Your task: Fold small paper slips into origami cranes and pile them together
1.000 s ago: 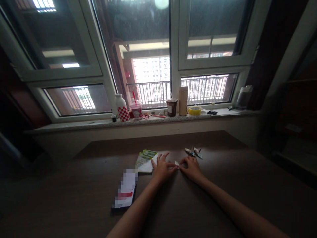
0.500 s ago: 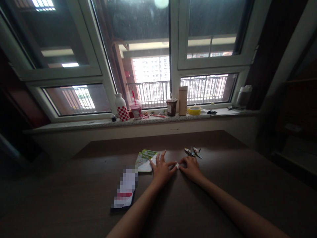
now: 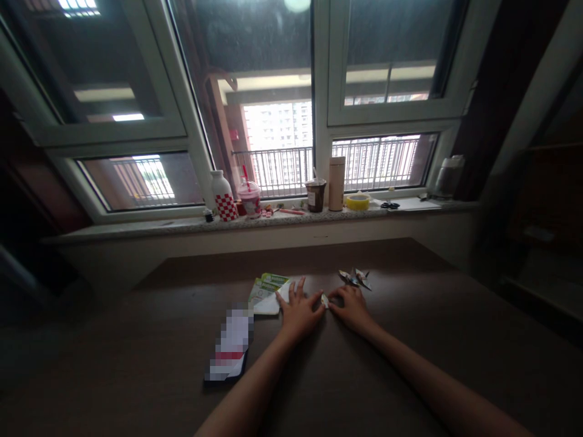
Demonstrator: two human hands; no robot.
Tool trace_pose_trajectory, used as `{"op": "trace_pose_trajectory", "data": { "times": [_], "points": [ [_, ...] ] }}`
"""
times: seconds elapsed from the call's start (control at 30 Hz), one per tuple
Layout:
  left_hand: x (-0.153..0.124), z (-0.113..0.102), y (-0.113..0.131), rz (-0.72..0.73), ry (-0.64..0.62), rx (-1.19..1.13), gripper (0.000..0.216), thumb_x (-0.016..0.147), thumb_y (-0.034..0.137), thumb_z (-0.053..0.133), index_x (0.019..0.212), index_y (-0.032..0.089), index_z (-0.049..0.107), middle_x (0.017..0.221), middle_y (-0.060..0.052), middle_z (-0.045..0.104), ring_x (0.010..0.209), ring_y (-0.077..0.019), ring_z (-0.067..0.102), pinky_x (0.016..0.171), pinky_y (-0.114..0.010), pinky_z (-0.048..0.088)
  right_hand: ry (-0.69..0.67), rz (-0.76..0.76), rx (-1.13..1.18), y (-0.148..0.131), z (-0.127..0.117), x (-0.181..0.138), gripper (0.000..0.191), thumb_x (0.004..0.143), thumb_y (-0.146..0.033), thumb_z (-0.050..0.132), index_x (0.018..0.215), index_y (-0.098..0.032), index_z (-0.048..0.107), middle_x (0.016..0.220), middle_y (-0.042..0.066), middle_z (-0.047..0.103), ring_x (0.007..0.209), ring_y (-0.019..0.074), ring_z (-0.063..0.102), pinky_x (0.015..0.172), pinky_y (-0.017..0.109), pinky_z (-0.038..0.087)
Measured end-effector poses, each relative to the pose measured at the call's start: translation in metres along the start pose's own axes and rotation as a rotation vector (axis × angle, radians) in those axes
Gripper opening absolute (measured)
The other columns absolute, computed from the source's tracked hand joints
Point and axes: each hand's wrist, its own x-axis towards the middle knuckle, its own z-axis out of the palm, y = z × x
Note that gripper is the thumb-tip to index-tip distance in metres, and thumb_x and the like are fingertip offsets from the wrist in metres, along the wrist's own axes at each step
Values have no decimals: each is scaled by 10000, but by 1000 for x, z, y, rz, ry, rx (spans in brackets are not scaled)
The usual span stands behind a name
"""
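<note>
Between my two hands is a small folded piece of paper [image 3: 325, 301], white with a yellowish patch. My left hand [image 3: 299, 312] pinches its left side with thumb and index finger, the other fingers spread above the table. From the other side, my right hand [image 3: 350, 306] grips the paper with curled fingers. Just beyond the right hand sit folded paper figures [image 3: 355, 278] with pointed tips. White paper [image 3: 268, 306] and green printed sheets [image 3: 268, 288] lie left of my left hand, partly behind its fingers. A phone [image 3: 230, 346] with a blurred screen lies nearer, by my left forearm.
The dark brown table [image 3: 136, 340] ends below a stone windowsill [image 3: 282, 220]. On the sill stand a checkered bottle [image 3: 224, 197], a pink cup [image 3: 249, 199], a brown drink cup [image 3: 315, 195], a tan flask [image 3: 336, 185], yellow tape [image 3: 357, 202] and scissors [image 3: 389, 206].
The small paper has turned slightly between my fingers and shows more of its yellowish side. Both hands stay almost in place, and the other things have not moved.
</note>
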Motion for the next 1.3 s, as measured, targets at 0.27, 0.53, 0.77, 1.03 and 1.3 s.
{"op": "trace_pose_trajectory", "data": {
  "times": [0.27, 0.53, 0.77, 1.03, 1.3],
  "points": [
    [-2, -8, 4, -17, 13, -15, 434, 844, 594, 543, 1256, 465, 592, 1596, -17, 262, 1463, -371, 176, 1085, -757, 28, -14, -6, 20, 1, -1, -1, 233, 804, -334, 675, 1015, -274, 752, 1122, 80, 616, 1149, 267, 468, 1034, 381, 338],
    [-2, -5, 3, 12, 53, -41, 371, 856, 531, 584, 1208, 432, 645, 1557, -52, 332, 1431, -346, 248, 1098, -739, 53, -6, -33, 36, 2, -2, -2, 232, 809, -351, 672, 1013, -279, 756, 1075, 77, 628, 1122, 265, 486, 1023, 385, 345],
    [-3, -5, 4, 24, 67, -46, 326, 854, 515, 602, 1157, 423, 681, 1527, -48, 384, 1421, -349, 264, 1107, -727, 34, 10, -43, 42, 1, -2, -3, 226, 802, -353, 672, 999, -283, 758, 1052, 72, 642, 1097, 265, 500, 987, 378, 366],
    [-2, -2, 2, 39, 95, -31, 348, 852, 510, 612, 1179, 403, 669, 1489, -80, 430, 1408, -327, 298, 1106, -728, 65, 4, -32, 68, 0, -5, -2, 234, 778, -354, 676, 986, -274, 748, 1049, 63, 654, 1120, 272, 498, 1004, 387, 359],
    [-2, -5, 2, 44, 88, -62, 339, 851, 495, 619, 1173, 396, 660, 1468, -82, 445, 1393, -313, 321, 1105, -726, 88, 10, -22, 65, 0, -3, -1, 213, 769, -346, 672, 955, -262, 732, 1057, 58, 664, 1120, 279, 501, 1003, 394, 359]
  ]
}}
